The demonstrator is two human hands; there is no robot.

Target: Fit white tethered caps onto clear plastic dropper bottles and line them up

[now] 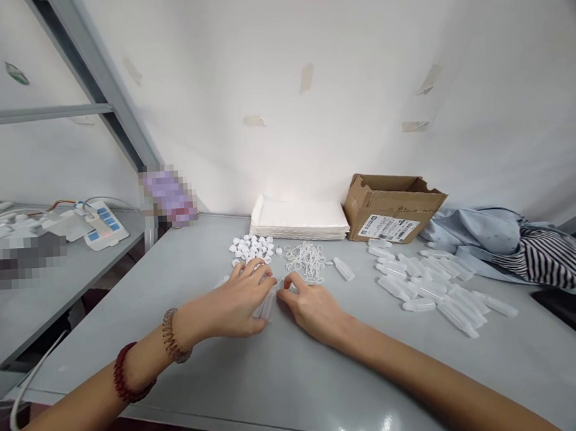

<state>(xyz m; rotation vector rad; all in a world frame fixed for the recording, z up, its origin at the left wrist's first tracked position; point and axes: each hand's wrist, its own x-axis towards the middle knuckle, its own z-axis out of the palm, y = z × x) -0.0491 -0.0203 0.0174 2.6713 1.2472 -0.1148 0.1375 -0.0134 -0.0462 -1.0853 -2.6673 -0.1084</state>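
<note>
My left hand (239, 300) curls over translucent plastic bottles (268, 306) on the grey table, its fingers partly hiding them and its thumb at their lower end. Close beside it, my right hand (315, 307) has thumb and index finger bent together at the upper end of these bottles. What they pinch is too small to make out. Just beyond the hands lie a pile of small white caps (252, 247) and a heap of thin white loops (306, 259). One loose bottle (343, 269) rests right of the loops.
Many more translucent bottles (429, 288) are spread at the right. Against the wall are a stack of white envelopes (300, 218) and an open cardboard box (389, 210). Bundled cloth (482, 237) and a dark flat object (570, 313) lie far right. A power strip (106, 225) sits on the left table.
</note>
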